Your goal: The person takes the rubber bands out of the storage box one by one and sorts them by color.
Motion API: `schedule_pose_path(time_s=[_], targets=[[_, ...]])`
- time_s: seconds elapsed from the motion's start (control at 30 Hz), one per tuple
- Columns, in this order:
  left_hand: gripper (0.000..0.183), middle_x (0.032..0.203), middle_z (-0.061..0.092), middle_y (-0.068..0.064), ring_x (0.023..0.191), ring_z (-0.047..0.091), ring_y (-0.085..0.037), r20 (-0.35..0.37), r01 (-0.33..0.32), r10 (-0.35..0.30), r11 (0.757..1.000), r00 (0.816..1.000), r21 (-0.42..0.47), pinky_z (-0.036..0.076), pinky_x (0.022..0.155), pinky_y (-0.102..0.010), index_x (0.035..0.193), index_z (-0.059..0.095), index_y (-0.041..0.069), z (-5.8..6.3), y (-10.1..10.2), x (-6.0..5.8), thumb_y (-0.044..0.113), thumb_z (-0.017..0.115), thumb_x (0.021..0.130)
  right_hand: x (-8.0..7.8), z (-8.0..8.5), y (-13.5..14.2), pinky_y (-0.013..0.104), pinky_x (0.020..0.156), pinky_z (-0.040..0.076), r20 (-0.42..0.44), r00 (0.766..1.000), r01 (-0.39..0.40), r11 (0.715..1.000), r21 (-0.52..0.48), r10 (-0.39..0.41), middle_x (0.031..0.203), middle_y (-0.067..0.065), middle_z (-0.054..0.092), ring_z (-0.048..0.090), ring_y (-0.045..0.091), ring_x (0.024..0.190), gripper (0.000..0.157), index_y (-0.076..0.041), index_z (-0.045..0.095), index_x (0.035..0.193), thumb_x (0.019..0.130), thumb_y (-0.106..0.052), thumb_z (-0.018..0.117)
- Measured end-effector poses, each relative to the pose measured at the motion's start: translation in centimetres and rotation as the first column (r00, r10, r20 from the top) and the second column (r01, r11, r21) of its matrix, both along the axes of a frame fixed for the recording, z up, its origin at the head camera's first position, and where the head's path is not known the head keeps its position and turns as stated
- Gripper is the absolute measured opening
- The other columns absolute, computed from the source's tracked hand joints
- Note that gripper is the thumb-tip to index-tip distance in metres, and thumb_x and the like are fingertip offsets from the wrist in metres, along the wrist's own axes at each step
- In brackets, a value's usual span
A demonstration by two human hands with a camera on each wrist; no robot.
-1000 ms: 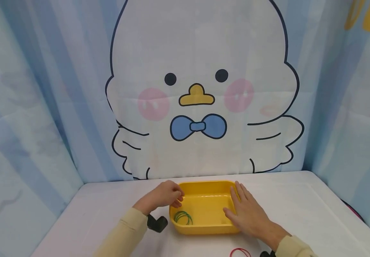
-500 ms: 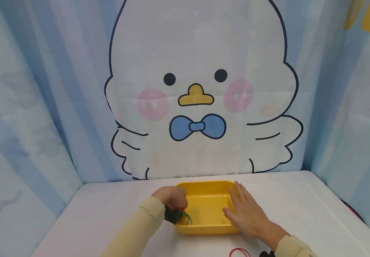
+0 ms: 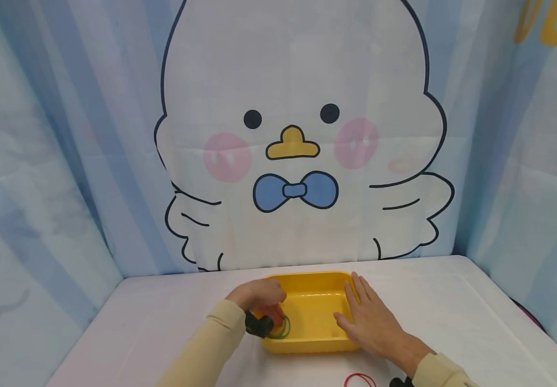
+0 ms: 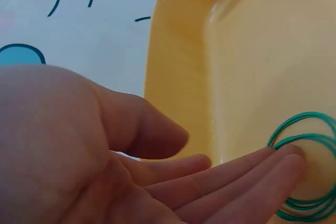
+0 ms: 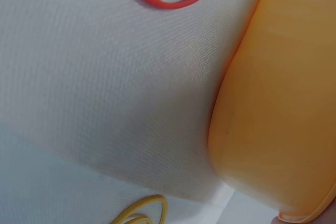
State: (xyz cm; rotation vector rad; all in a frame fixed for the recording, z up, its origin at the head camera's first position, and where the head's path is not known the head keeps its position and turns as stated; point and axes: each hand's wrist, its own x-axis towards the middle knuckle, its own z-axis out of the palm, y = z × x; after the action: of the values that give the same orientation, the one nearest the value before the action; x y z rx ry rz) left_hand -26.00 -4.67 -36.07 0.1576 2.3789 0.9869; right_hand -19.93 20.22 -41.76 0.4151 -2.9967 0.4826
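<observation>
A yellow plastic tray (image 3: 314,317) stands on the white table. Inside its front left corner lie thin green rubber bands (image 4: 307,114), looped in a loose bundle. My left hand (image 3: 261,295) reaches over the tray's left side, and the left wrist view shows its fingers extended with the fingertips right at the bands. The thumb stays apart from the fingers, and nothing is pinched between them. My right hand (image 3: 374,320) rests on the tray's right rim, fingers straight and spread. Only a sliver of that hand shows in the right wrist view.
Red rubber bands (image 3: 359,374) lie on the table in front of the tray. Yellow rubber bands (image 5: 152,199) show low in the right wrist view. A curtain (image 3: 293,236) printed with a cartoon bird hangs behind the table.
My left hand has moved right and down from the tray's left rim to the green bands, which sit slightly further right. My right hand has stayed on the rim.
</observation>
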Motion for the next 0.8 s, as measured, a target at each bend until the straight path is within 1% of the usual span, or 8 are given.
schedule_pose_path(time_s=[0.13,0.23,0.37,0.5,0.6,0.7,0.77,0.8], targets=[[0.031,0.094,0.071,-0.021,0.083,0.072,-0.030,0.028,-0.027,0.024,0.995,0.999,0.097,0.062,0.079,-0.038,0.122,0.055,-0.009,-0.4,0.3,-0.4,0.010,0.051,0.097,0.0,0.0,0.1,0.058,0.123,0.017,-0.004,1.000,-0.002,1.000,-0.002,0.002,0.163,0.028,0.014,0.016,0.046,0.150,0.076,0.010,0.030,0.150,0.100,-0.044,0.046],[0.034,0.104,0.066,-0.021,0.088,0.069,-0.029,0.040,-0.044,0.039,0.988,0.998,0.149,0.060,0.086,-0.040,0.126,0.054,-0.008,-0.6,0.6,-0.6,0.010,0.052,0.097,0.0,-0.1,0.1,0.058,0.123,0.017,-0.009,1.000,-0.001,1.000,-0.002,0.001,0.163,0.028,0.014,0.016,0.046,0.150,0.076,0.011,0.030,0.150,0.100,-0.044,0.046],[0.034,0.112,0.061,-0.021,0.095,0.066,-0.029,0.037,-0.047,0.040,0.980,0.999,0.195,0.057,0.093,-0.043,0.125,0.054,-0.008,-0.8,0.9,-0.6,0.011,0.052,0.097,0.0,-0.1,0.1,0.058,0.123,0.017,-0.008,1.000,-0.001,1.000,-0.007,0.001,0.163,0.028,0.014,0.016,0.046,0.150,0.076,0.011,0.031,0.149,0.100,-0.044,0.046],[0.033,0.113,0.062,-0.022,0.096,0.066,-0.029,0.024,-0.037,0.032,0.973,0.999,0.228,0.057,0.094,-0.044,0.123,0.054,-0.010,-0.9,1.0,-0.7,0.012,0.051,0.097,0.0,-0.2,0.1,0.058,0.123,0.017,-0.006,1.000,0.003,1.000,-0.009,-0.003,0.163,0.027,0.013,0.015,0.046,0.150,0.076,0.011,0.030,0.150,0.100,-0.045,0.046],[0.035,0.115,0.063,-0.023,0.098,0.067,-0.030,0.006,-0.047,0.047,0.969,0.999,0.244,0.057,0.094,-0.044,0.125,0.055,-0.010,-0.9,0.8,-0.9,0.014,0.052,0.100,-0.1,-0.2,0.1,0.058,0.123,0.017,-0.006,1.000,0.006,1.000,-0.006,-0.006,0.164,0.027,0.013,0.015,0.045,0.151,0.076,0.010,0.030,0.150,0.100,-0.045,0.046],[0.035,0.114,0.066,-0.024,0.096,0.069,-0.030,-0.043,-0.077,0.089,0.970,0.995,0.229,0.059,0.090,-0.040,0.125,0.057,-0.011,-1.0,0.6,-1.2,0.014,0.053,0.101,-0.2,-0.3,0.1,0.058,0.123,0.016,-0.006,1.000,0.007,1.000,-0.002,-0.007,0.164,0.026,0.012,0.015,0.045,0.151,0.076,0.010,0.030,0.150,0.100,-0.045,0.046],[0.032,0.107,0.068,-0.021,0.090,0.070,-0.026,-0.086,-0.104,0.123,0.976,0.989,0.192,0.061,0.085,-0.035,0.122,0.060,-0.011,-1.0,0.6,-1.3,0.012,0.054,0.100,-0.2,-0.3,0.1,0.058,0.123,0.016,-0.005,1.000,0.005,1.000,-0.001,-0.005,0.164,0.026,0.012,0.015,0.045,0.151,0.076,0.010,0.030,0.150,0.100,-0.045,0.045],[0.029,0.100,0.068,-0.018,0.084,0.070,-0.024,-0.112,-0.114,0.133,0.980,0.985,0.166,0.061,0.081,-0.032,0.118,0.061,-0.011,-1.1,0.6,-1.4,0.011,0.054,0.100,-0.2,-0.3,0.1,0.058,0.123,0.016,-0.002,1.000,0.005,1.000,-0.002,-0.005,0.164,0.026,0.012,0.015,0.045,0.151,0.076,0.010,0.030,0.150,0.100,-0.045,0.045]])
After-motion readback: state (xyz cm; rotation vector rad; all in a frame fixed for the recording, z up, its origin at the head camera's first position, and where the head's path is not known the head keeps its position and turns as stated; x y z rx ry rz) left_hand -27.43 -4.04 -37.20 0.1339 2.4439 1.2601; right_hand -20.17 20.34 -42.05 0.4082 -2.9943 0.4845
